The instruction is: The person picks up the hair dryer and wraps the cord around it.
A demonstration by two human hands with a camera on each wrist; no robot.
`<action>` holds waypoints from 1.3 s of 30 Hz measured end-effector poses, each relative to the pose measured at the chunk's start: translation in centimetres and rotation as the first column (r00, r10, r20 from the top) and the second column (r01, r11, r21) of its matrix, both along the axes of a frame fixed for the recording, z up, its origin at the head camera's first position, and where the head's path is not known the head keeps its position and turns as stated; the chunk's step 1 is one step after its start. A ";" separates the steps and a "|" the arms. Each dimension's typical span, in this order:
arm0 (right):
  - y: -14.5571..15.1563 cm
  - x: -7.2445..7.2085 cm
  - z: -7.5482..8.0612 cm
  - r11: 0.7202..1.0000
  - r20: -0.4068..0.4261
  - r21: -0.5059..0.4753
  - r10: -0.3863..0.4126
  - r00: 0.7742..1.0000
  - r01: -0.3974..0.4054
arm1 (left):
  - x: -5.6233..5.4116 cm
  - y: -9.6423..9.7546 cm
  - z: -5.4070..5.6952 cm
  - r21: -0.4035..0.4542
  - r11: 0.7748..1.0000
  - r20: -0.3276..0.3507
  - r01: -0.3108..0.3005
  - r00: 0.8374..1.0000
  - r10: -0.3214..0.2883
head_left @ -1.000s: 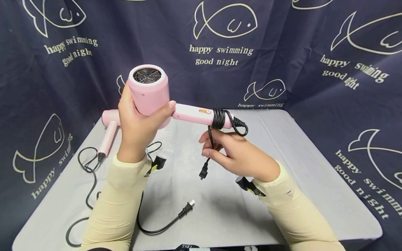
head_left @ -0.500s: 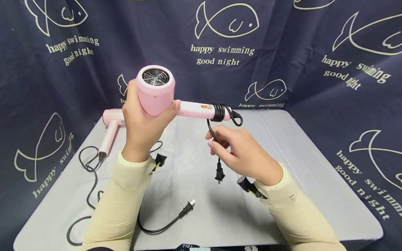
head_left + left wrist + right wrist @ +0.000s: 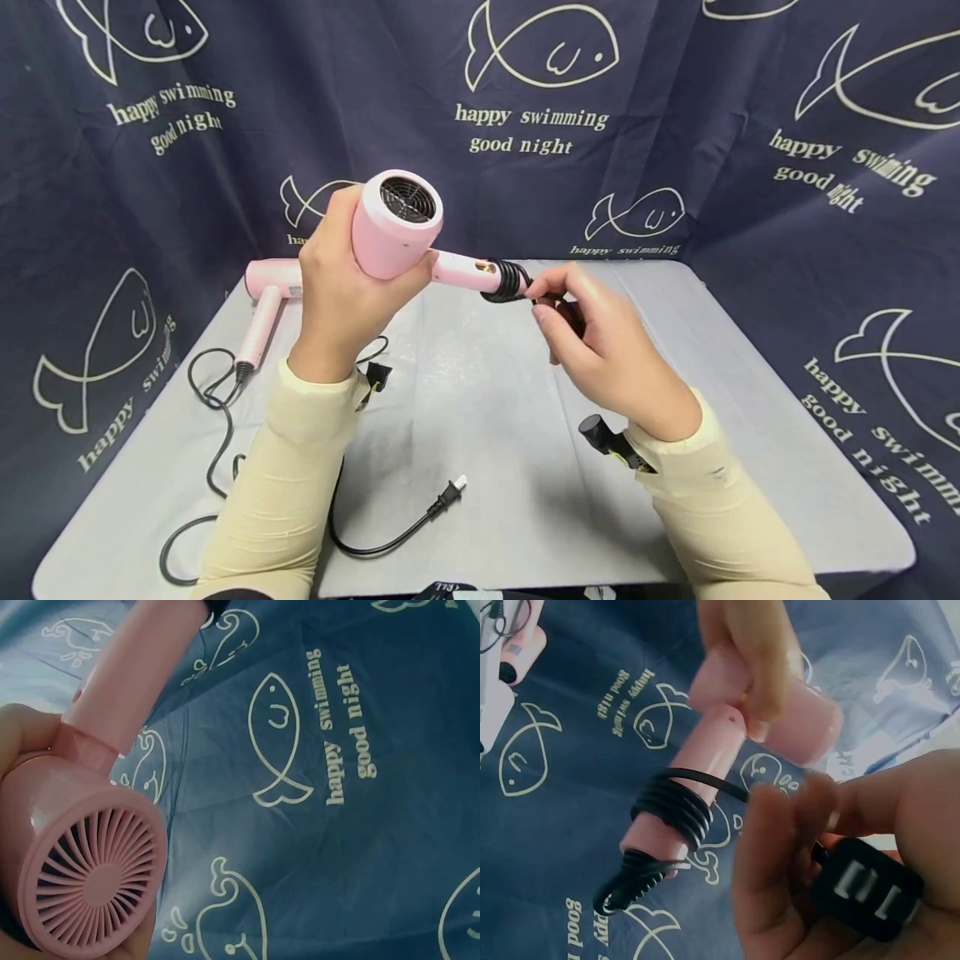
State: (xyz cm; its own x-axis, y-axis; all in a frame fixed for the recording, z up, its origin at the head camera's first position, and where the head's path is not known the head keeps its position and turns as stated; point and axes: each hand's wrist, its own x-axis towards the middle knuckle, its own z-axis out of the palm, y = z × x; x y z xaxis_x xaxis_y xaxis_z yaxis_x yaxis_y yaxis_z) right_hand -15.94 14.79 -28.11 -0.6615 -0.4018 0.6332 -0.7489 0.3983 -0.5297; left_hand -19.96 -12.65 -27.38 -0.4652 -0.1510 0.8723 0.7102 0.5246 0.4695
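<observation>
My left hand [image 3: 333,300] grips the barrel of a pink hair dryer [image 3: 386,237] above the table, its round rear grille tipped up and its handle pointing right. In the left wrist view the slatted front outlet [image 3: 101,885] shows. Black power cord [image 3: 673,806] lies in several tight turns around the handle's lower end. Right beside that end, my right hand [image 3: 611,350] pinches the cord's loose end between thumb and fingers. In the right wrist view the two-prong plug [image 3: 866,889] sits within the curled hand, prongs facing the camera.
A second pink hair dryer [image 3: 264,321] lies at the table's left, behind my left arm. Its black cord [image 3: 225,433] trails loosely toward me, and a plug [image 3: 447,494] rests near the front middle. A dark fish-print curtain [image 3: 540,192] surrounds the table [image 3: 487,400].
The hair dryer in my left hand has shifted right and turned slightly. My right hand has moved up and right with the cord, and the plug that hung below it now sits inside the hand.
</observation>
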 end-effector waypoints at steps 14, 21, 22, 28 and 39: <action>1.4 -1.1 1.1 0.992 -0.018 -0.115 -0.049 0.999 0.047 | 0.0 -0.3 -0.2 -0.119 0.982 0.039 0.145 0.989 -0.141; 1.9 -2.0 0.7 0.995 0.017 -0.102 -0.022 1.000 0.023 | 0.2 -0.3 -0.2 -0.181 0.957 -0.010 0.228 0.972 -0.234; 1.9 -2.1 0.7 0.995 0.030 -0.102 -0.008 1.000 0.011 | 0.2 -0.3 -0.1 -0.181 0.953 -0.008 0.241 0.969 -0.247; 2.1 -2.8 0.5 0.996 0.123 -0.067 0.070 0.990 -0.062 | 0.7 -0.3 0.2 -0.108 0.925 -0.004 0.364 0.930 -0.367; 1.2 -3.8 -0.9 0.987 0.182 -0.046 0.157 0.971 -0.151 | 1.3 0.0 0.5 0.040 0.863 -0.037 0.504 0.864 -0.503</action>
